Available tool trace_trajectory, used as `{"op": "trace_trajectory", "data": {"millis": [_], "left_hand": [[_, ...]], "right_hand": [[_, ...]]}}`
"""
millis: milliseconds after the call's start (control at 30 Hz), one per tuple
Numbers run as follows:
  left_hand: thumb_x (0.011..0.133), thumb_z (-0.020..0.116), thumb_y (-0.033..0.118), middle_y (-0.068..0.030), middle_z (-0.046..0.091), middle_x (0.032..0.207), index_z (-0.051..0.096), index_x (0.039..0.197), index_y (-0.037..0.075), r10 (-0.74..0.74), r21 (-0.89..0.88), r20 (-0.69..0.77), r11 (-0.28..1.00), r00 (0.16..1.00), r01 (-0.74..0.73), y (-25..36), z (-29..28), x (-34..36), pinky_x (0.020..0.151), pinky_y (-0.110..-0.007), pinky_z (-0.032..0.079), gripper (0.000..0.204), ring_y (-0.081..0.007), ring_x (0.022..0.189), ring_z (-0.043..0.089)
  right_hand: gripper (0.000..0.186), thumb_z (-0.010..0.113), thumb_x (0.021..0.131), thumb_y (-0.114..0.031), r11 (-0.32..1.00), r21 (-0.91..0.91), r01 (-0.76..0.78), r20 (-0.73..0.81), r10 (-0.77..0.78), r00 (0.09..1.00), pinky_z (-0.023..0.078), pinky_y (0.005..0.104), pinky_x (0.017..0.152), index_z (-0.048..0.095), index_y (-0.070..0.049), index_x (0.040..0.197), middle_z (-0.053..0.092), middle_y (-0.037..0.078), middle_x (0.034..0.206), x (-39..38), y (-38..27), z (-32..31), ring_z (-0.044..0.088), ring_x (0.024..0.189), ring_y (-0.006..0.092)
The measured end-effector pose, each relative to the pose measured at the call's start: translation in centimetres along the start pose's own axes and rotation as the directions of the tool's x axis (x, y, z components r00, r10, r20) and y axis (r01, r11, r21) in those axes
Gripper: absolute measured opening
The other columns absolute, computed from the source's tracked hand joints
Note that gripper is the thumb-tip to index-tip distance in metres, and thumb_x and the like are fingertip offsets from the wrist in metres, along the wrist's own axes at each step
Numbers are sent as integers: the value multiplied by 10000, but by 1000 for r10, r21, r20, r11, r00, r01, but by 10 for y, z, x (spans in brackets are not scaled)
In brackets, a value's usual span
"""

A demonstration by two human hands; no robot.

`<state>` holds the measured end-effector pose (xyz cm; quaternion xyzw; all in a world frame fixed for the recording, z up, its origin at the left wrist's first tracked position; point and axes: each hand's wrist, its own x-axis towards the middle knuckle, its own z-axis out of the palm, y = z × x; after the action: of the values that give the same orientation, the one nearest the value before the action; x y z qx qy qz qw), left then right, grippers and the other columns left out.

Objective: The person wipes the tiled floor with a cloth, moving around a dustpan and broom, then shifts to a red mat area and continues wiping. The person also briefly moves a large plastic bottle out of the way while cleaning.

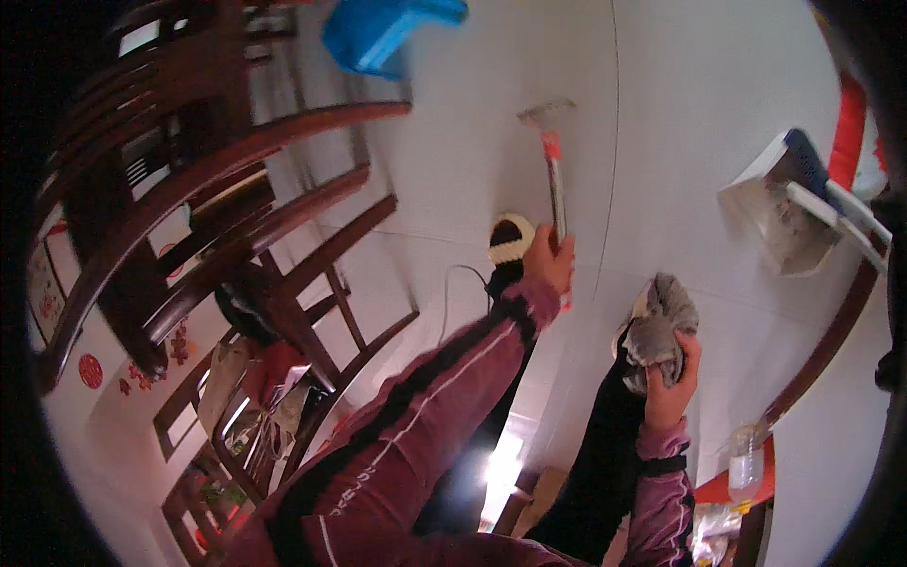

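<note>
A pale, glossy tiled floor (pixel 661 123) fills the view, with dark red-brown wooden chairs (pixel 283 236) crowding the left side and a blue plastic stool (pixel 383 28) near the top edge. The left hand (pixel 550 257) is closed in a firm grip round the handle of a long-handled scraper (pixel 554 170); its handle is metal with a red band and its flat head rests on the floor further out. The right hand (pixel 673 378) is closed on a crumpled grey cloth (pixel 659 326), held bunched above the person's dark trouser leg. Both sleeves are maroon with a thin white stripe. A slipper (pixel 510 241) with a cream trim shows just beside the left hand. To the right lie a white dustpan with a dark brush (pixel 789 198), well apart from the hands, and lower right a clear plastic bottle (pixel 744 463) stands on a red surface
</note>
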<state>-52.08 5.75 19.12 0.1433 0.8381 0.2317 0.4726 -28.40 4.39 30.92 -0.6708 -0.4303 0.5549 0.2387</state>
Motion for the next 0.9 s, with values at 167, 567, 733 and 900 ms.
{"op": "trace_trajectory", "data": {"millis": [167,567,733,900], "left_hand": [[942,598,196,-78,595,741,499,1127,51,138,91,194,983,971,-158,77,-87,-112,536,-312,469,255,-137,573,569],[943,598,303,-141,642,816,548,1154,98,389,183,245,881,888,-436,194,-306,-349,664,-382,489,299,-260,718,634],[956,566,309,-120,635,750,570,1138,101,493,160,-11,860,870,-485,191,-381,-421,634,-363,486,276,-247,662,626],[956,562,291,-83,624,682,580,1113,77,474,102,-372,875,798,-473,183,-419,-451,588,-355,481,266,-216,586,605]], "right_hand": [[483,623,703,-1,989,-107,104,-36,-108,993,328,376,1066,555,-36,1181,489,139,1258,-23,-85,-44,470,1207,296],[535,623,654,-53,880,-134,456,166,-433,886,298,427,1096,573,-32,1186,468,186,1300,-123,-272,-141,451,1234,338],[517,620,648,-34,776,-200,598,287,-537,793,313,431,1088,583,-17,1163,482,187,1272,-163,-333,-163,455,1234,352],[500,656,679,-51,688,-165,706,337,-634,696,327,423,1075,589,-27,1173,499,174,1231,-174,-376,-179,469,1204,328]]}}
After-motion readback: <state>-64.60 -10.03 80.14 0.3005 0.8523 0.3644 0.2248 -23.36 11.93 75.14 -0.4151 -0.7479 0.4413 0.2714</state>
